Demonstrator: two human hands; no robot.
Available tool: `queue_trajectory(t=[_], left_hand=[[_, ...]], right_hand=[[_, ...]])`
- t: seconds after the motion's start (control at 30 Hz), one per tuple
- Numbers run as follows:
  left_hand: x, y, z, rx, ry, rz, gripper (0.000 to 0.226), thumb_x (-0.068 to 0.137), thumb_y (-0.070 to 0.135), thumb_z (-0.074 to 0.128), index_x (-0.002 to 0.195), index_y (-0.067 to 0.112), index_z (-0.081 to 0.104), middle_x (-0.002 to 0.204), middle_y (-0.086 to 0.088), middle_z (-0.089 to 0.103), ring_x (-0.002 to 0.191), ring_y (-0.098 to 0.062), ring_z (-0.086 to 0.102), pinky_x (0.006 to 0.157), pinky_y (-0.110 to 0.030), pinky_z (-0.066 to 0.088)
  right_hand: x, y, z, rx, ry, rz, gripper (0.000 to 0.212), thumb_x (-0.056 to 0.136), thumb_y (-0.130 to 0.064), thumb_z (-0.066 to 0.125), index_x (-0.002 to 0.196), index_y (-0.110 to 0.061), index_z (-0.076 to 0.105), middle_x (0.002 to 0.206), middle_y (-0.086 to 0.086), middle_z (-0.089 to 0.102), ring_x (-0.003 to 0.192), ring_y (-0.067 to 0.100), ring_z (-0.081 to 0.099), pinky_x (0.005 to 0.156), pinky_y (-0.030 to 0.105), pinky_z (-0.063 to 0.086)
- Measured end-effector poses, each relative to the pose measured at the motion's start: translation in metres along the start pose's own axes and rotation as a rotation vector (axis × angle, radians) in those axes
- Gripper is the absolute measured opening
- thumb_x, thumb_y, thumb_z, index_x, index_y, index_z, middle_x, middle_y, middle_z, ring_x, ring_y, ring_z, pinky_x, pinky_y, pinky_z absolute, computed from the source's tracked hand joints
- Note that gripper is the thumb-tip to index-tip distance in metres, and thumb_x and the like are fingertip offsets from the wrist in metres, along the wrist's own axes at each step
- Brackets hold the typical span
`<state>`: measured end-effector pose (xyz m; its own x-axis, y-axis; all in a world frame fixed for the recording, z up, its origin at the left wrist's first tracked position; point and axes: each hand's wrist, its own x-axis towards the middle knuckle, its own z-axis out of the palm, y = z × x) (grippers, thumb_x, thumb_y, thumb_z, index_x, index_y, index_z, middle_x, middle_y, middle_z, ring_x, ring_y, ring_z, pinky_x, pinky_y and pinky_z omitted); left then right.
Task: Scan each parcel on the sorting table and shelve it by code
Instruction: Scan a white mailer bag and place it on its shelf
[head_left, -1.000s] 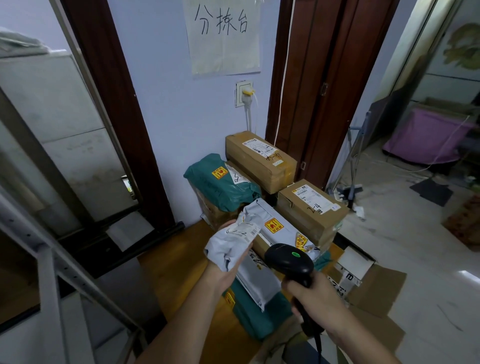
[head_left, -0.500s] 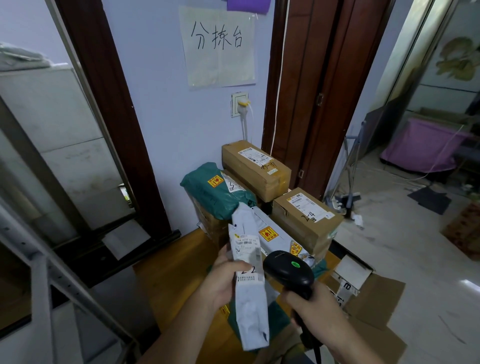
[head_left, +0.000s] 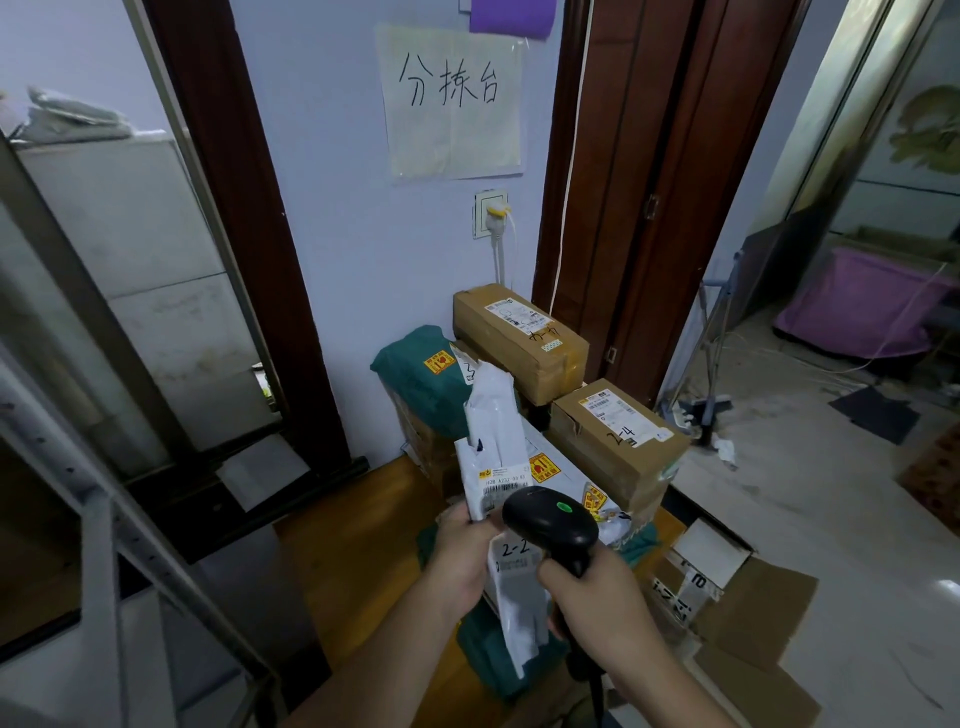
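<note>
1. White parcel (head_left: 497, 470), marked 2-2, now stands upright over the table (head_left: 358, 551), turned label-up since a second ago.
2. Left hand (head_left: 460, 553) pinches its edge.
3. Right hand (head_left: 597, 597) grips the scanner (head_left: 550, 525), now raised against the label: scan likely underway.

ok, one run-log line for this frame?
step: scan | left hand: holds white poly mailer upright, marked 2-2 | right hand: grips barcode scanner at its label | shelving: not yet
</note>
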<state>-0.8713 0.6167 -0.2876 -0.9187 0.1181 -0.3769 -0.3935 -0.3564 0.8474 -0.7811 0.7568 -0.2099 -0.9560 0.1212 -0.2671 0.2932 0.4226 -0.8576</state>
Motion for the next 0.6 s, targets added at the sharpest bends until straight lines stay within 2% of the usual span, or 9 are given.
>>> queue_trajectory(t=[0.1, 0.2, 0.4, 0.6], left_hand=[[0.0, -0.001, 0.003, 0.006, 0.047, 0.027, 0.041, 0.086, -0.008, 0.075, 0.121, 0.013, 0.074, 0.109, -0.01, 0.08, 0.102, -0.03, 0.076, 0.083, -0.043, 0.061], [-0.004, 0.002, 0.007, -0.02, 0.064, 0.047, 0.04, 0.089, -0.009, 0.071, 0.117, 0.02, 0.075, 0.109, -0.006, 0.08, 0.101, -0.025, 0.076, 0.075, -0.035, 0.059], [-0.007, 0.009, 0.011, -0.038, 0.064, 0.018, 0.034, 0.097, 0.0, 0.068, 0.116, 0.028, 0.075, 0.106, 0.002, 0.081, 0.1, -0.018, 0.074, 0.067, -0.029, 0.058], [-0.009, 0.007, 0.006, -0.01, 0.032, 0.032, 0.045, 0.09, 0.002, 0.078, 0.126, 0.027, 0.072, 0.111, -0.002, 0.08, 0.105, -0.027, 0.076, 0.085, -0.046, 0.063]], right_hand=[[0.002, -0.002, 0.004, 0.009, 0.002, -0.023, 0.018, 0.082, -0.018, 0.063, 0.07, -0.009, 0.053, 0.057, 0.011, 0.053, 0.054, 0.024, 0.05, 0.058, 0.03, 0.042], [0.002, -0.004, 0.006, 0.016, -0.001, -0.05, 0.017, 0.08, -0.018, 0.064, 0.068, -0.015, 0.052, 0.055, 0.009, 0.052, 0.054, 0.026, 0.051, 0.057, 0.031, 0.042], [-0.002, -0.007, 0.007, 0.05, 0.009, -0.063, 0.012, 0.08, -0.016, 0.064, 0.072, -0.017, 0.056, 0.053, 0.005, 0.052, 0.056, 0.026, 0.054, 0.058, 0.031, 0.043], [-0.007, -0.009, 0.005, 0.074, 0.028, -0.051, 0.013, 0.079, -0.022, 0.066, 0.072, -0.017, 0.057, 0.056, 0.01, 0.055, 0.058, 0.028, 0.055, 0.059, 0.033, 0.044]])
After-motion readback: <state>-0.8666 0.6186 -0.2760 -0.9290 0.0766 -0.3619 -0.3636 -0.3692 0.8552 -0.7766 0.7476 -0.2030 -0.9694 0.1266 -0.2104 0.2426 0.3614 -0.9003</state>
